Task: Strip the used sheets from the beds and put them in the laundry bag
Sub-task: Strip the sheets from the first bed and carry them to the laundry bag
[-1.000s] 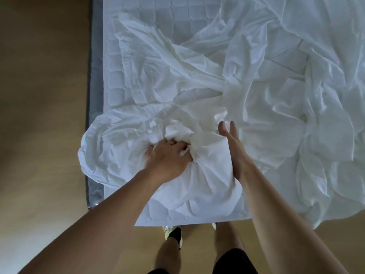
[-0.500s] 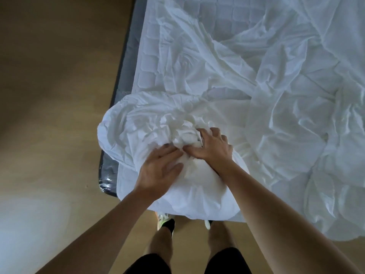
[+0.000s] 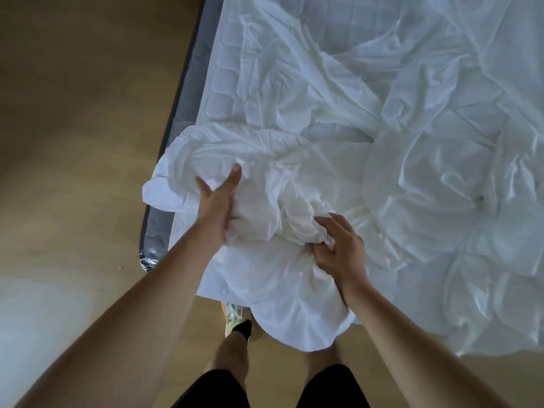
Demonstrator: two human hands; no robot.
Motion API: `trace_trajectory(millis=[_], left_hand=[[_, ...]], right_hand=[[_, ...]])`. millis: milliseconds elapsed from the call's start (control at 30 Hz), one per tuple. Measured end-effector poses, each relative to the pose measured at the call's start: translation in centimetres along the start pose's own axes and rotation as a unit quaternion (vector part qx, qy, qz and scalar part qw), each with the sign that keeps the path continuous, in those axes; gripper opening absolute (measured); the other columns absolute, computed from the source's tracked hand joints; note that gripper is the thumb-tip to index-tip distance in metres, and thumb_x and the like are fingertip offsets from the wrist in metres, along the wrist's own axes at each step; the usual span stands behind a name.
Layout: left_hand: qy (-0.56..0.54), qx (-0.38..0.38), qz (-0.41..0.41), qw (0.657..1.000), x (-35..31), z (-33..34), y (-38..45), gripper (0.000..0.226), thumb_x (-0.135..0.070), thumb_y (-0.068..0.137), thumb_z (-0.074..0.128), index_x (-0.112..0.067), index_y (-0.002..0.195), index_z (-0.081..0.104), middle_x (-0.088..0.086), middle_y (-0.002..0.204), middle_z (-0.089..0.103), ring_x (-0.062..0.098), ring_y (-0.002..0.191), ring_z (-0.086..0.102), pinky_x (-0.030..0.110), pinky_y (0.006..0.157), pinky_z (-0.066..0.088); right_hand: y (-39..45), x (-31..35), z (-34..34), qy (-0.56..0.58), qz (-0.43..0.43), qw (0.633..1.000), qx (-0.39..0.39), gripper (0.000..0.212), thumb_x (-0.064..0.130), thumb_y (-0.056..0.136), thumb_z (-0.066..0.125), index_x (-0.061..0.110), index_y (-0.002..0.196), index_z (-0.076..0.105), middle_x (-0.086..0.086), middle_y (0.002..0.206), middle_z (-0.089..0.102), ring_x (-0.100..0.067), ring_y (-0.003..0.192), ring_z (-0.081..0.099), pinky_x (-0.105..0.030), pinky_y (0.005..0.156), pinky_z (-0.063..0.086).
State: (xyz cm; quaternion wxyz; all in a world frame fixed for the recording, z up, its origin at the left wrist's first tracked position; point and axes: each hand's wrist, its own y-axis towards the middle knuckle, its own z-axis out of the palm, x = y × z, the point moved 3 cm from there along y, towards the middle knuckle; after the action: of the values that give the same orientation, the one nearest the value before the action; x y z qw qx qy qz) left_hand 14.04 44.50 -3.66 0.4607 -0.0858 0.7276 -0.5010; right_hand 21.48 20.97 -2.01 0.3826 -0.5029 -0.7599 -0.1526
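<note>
A crumpled white sheet (image 3: 294, 160) lies bunched over the near corner of the bed and spreads across the mattress to the right. My left hand (image 3: 216, 201) presses into the left side of the bunch, thumb and fingers spread against the cloth. My right hand (image 3: 338, 248) is clenched on a gathered fold of the sheet at the bed's near edge. A rounded lobe of sheet (image 3: 294, 319) hangs over the edge in front of my legs. No laundry bag is in view.
The quilted white mattress pad (image 3: 223, 83) shows bare at the upper left, with the grey mattress side (image 3: 164, 201) below it. Wooden floor (image 3: 73, 142) runs along the left and bottom. My legs and a shoe (image 3: 235, 316) stand at the bed's foot.
My left hand has slid left and opened against the bunch. My right hand moved down and right and closed on a fold. More sheet hangs over the near edge.
</note>
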Motion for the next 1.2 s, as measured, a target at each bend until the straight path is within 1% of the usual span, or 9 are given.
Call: trace_trajectory(millis=[167,300,367,500,733,833,1000,1100,1200], left_hand=[[0.089,0.043,-0.039,0.994,1.1,1.7,-0.3,0.112,-0.095,0.051,0.062,-0.037,0.147,0.052,-0.005,0.147,0.058,0.027,0.134,0.057,0.052,0.114,0.042],[0.380,-0.030,0.060,0.922,0.9,3.0,-3.3,0.078,-0.084,0.085,0.036,-0.047,0.153,0.039,-0.016,0.172,-0.001,0.017,0.158,-0.013,0.062,0.124,-0.004],[0.452,-0.041,0.117,0.883,-0.1,4.4,-5.6,0.058,-0.066,0.100,0.037,-0.041,0.152,0.045,-0.016,0.172,-0.003,0.017,0.158,-0.014,0.064,0.123,0.000],[0.462,0.057,0.188,0.865,0.6,8.5,-9.7,0.104,-0.077,0.072,0.047,-0.038,0.161,0.011,-0.014,0.168,0.022,0.013,0.155,0.021,0.055,0.123,0.011],[0.695,0.265,0.229,0.628,2.3,11.7,-8.9,0.099,-0.068,0.084,0.064,-0.063,0.152,-0.007,-0.009,0.171,-0.014,0.021,0.159,-0.009,0.066,0.121,0.014],[0.733,0.248,0.233,0.590,2.9,12.0,-8.8,0.099,-0.068,0.084,0.065,-0.060,0.155,-0.004,-0.007,0.172,-0.011,0.023,0.159,-0.008,0.066,0.121,0.015],[0.769,0.217,0.268,0.539,4.4,13.4,-8.7,0.093,-0.077,0.083,0.057,-0.052,0.157,0.006,-0.004,0.172,-0.002,0.028,0.158,0.000,0.068,0.117,0.019],[0.790,0.211,0.279,0.504,5.9,13.1,-9.2,0.090,-0.075,0.086,0.054,-0.050,0.157,0.005,-0.004,0.172,-0.004,0.029,0.158,-0.003,0.071,0.116,0.017],[0.804,0.203,0.290,0.478,7.4,12.4,-10.3,0.088,-0.071,0.090,0.052,-0.047,0.159,0.001,-0.003,0.171,-0.009,0.032,0.158,-0.008,0.074,0.115,0.012]], right_hand=[[-1.9,-0.9,0.4,0.013,-0.024,0.999,-0.041,0.041,0.005,0.073,0.067,0.022,0.108,0.077,0.011,0.112,0.070,-0.009,0.103,0.060,-0.012,0.086,0.038],[-2.8,-1.5,-0.2,0.023,-0.033,0.998,-0.051,0.040,0.008,0.072,0.064,0.021,0.108,0.077,0.007,0.114,0.071,-0.017,0.108,0.063,-0.031,0.090,0.048],[-2.8,-2.0,-0.6,0.035,-0.028,0.998,-0.053,0.041,0.014,0.072,0.057,0.018,0.108,0.077,0.004,0.115,0.071,-0.021,0.108,0.065,-0.033,0.090,0.051],[-3.0,-3.7,-1.7,0.067,-0.020,0.996,-0.049,0.044,0.007,0.068,0.059,0.020,0.106,0.077,0.008,0.116,0.071,-0.017,0.105,0.065,-0.030,0.085,0.052],[-2.6,-4.9,-3.5,0.117,0.014,0.993,-0.006,0.063,0.054,0.065,0.071,0.011,0.111,0.078,0.016,0.107,0.064,-0.015,0.097,0.067,-0.027,0.079,0.052],[-2.6,-5.2,-3.1,0.149,0.075,0.984,0.069,0.057,0.035,0.062,0.085,0.024,0.117,0.075,0.030,0.111,0.062,-0.005,0.104,0.063,-0.027,0.092,0.052],[-6.1,-6.5,-6.7,0.397,0.262,0.879,0.014,0.066,-0.003,0.077,0.073,0.035,0.130,0.066,0.013,0.129,0.070,-0.007,0.123,0.063,-0.032,0.104,0.051],[-11.5,-8.3,-6.7,0.413,0.406,0.811,-0.086,0.049,0.032,0.100,0.066,0.038,0.147,0.053,0.019,0.145,0.056,-0.005,0.135,0.052,-0.040,0.119,0.038],[-13.6,-8.3,-4.0,0.429,0.471,0.771,0.007,0.075,0.081,0.082,0.061,0.049,0.149,0.047,0.018,0.155,0.048,-0.011,0.142,0.048,-0.050,0.120,0.036]])
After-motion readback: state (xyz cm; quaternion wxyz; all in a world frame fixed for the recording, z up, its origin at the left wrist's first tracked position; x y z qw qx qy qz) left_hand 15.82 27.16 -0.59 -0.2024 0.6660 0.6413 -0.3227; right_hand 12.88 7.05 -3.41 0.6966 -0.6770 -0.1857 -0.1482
